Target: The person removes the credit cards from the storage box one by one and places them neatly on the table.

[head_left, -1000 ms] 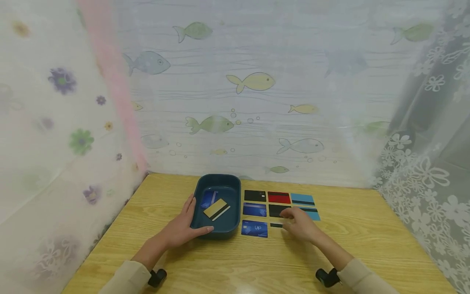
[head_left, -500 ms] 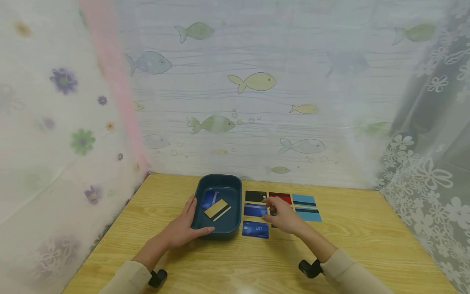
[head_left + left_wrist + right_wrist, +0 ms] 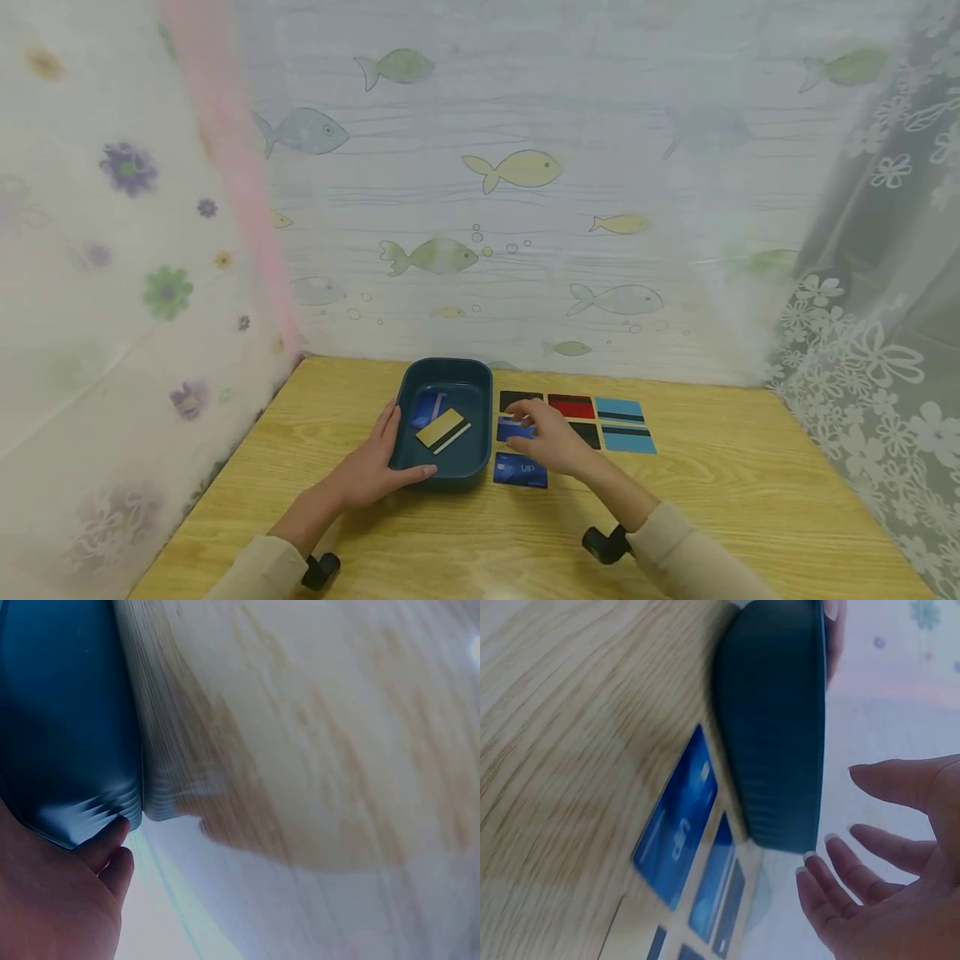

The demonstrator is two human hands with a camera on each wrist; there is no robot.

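In the head view my left hand [image 3: 371,460] lies at the near left corner of a dark blue tray [image 3: 487,417]. Its fingers are along the outer wall and the thumb is on the front rim. Inside the tray are a gold card [image 3: 441,427] and a blue card [image 3: 426,408]. My right hand [image 3: 553,442], holding nothing, hovers over a blue card [image 3: 510,428] on the table, its fingers loosely bent and apart in the right wrist view. Nearer me is a blue VIP card [image 3: 521,471]. A pale card [image 3: 630,926] shows in the right wrist view; the hand hides it in the head view.
More cards lie in rows on the wooden table [image 3: 465,542]: a black one [image 3: 513,398], a red one [image 3: 572,407], another black one [image 3: 587,435] and light blue ones [image 3: 628,439]. A fish-printed curtain [image 3: 525,275] hangs behind the table.
My right hand has moved left from over the pale and black cards to above the blue card beside the tray. The left hand and tray have stayed put.
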